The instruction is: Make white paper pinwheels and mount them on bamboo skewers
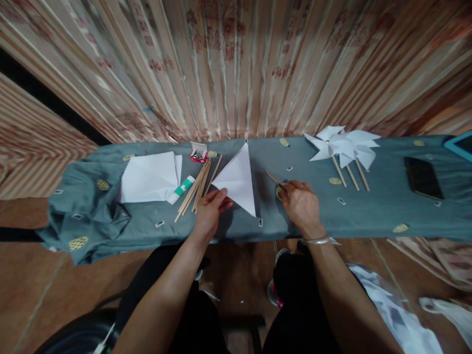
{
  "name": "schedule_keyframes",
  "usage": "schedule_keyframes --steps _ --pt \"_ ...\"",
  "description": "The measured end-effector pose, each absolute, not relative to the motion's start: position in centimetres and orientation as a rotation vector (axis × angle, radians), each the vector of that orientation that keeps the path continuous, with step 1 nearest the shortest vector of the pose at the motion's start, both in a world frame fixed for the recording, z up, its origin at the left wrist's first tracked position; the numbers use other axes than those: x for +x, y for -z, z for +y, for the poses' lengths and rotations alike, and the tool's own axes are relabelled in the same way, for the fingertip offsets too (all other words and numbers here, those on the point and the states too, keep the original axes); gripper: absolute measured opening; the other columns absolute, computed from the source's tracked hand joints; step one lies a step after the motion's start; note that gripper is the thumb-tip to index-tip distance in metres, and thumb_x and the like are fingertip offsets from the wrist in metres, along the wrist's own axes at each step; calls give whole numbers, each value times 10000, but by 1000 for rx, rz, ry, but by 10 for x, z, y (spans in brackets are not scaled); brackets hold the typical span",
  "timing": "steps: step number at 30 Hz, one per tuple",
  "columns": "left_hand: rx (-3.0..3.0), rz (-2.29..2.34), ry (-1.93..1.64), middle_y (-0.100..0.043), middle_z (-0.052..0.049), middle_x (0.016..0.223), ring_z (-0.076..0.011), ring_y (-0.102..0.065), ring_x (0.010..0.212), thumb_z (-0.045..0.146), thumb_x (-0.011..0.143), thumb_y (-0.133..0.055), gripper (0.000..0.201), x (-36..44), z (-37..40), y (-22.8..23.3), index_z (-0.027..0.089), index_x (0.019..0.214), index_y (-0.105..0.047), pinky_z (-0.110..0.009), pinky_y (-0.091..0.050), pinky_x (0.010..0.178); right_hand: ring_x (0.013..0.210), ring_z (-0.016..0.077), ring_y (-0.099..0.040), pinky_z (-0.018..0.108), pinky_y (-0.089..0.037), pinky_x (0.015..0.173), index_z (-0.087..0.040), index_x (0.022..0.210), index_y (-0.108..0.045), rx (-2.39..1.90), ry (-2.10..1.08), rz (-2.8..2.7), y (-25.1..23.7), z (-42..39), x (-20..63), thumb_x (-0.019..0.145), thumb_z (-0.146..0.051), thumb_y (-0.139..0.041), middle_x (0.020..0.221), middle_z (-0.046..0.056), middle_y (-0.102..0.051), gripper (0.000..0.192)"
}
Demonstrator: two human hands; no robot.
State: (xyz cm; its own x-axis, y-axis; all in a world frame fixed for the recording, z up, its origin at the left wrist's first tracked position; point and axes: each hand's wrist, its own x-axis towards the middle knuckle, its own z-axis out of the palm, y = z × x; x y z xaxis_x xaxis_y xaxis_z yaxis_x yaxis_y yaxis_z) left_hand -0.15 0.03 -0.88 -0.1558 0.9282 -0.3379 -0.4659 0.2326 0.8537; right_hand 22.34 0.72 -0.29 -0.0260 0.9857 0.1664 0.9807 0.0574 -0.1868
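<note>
My left hand (213, 205) pinches the lower left corner of a white sheet of paper (239, 182), folded into a triangle and held over the cloth. To its right, my right hand (300, 202) is closed around a pair of scissors (279, 189). The blades point up and left toward the paper, apart from it. Just left of the paper lie several thin wooden sticks (195, 189) and a green and white glue stick (181, 190). A small open red and white box (199, 153) with tiny metal pieces sits behind the sticks.
A stack of white paper (149, 177) lies at the left. Several white paper pinwheels (344, 145) on sticks rest at the back right, near a dark phone (424, 177). A blue-edged object (459, 146) is at the far right. A curtain (236, 73) hangs behind the cloth-covered table (313, 221).
</note>
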Motion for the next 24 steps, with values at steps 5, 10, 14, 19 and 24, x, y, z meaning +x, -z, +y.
schedule_keyframes --steps 5,10,14,19,24 --pt "492 1123 -1338 -671 6 660 -93 -629 610 362 510 -885 371 -2 1 7 141 716 -669 -216 -522 618 601 152 -576 260 -407 568 -189 731 -705 -1637 -853 -1875 11 0 204 900 -540 -501 645 21 -670 440" --pt "451 1106 -1336 -683 8 668 -82 -628 605 307 550 -868 309 -3 2 4 142 725 -674 -200 -511 609 542 108 -506 220 -377 502 -181 684 -684 -1274 -1483 -1606 14 -9 185 726 -615 -676 597 -19 -617 436" --pt "388 1078 -1339 -688 13 663 -73 -623 593 263 521 -882 297 -6 2 3 141 688 -669 -187 -509 597 549 97 -487 215 -364 516 -187 711 -711 -1211 -1518 -1562 11 -13 181 750 -504 -694 616 -18 -634 320" --pt "432 1101 -1366 -712 -1 711 -87 -640 622 314 477 -902 351 -9 2 5 147 711 -702 -194 -523 605 526 105 -507 229 -366 513 -189 669 -725 -1283 -1437 -1677 10 -14 185 793 -485 -649 576 -8 -649 330" --pt "703 1184 -1385 -702 4 661 -104 -621 607 393 571 -850 301 -7 0 11 150 709 -738 -224 -532 603 635 151 -617 271 -474 620 -203 755 -740 -1449 -837 -1615 7 -11 194 837 -440 -632 709 20 -725 273"
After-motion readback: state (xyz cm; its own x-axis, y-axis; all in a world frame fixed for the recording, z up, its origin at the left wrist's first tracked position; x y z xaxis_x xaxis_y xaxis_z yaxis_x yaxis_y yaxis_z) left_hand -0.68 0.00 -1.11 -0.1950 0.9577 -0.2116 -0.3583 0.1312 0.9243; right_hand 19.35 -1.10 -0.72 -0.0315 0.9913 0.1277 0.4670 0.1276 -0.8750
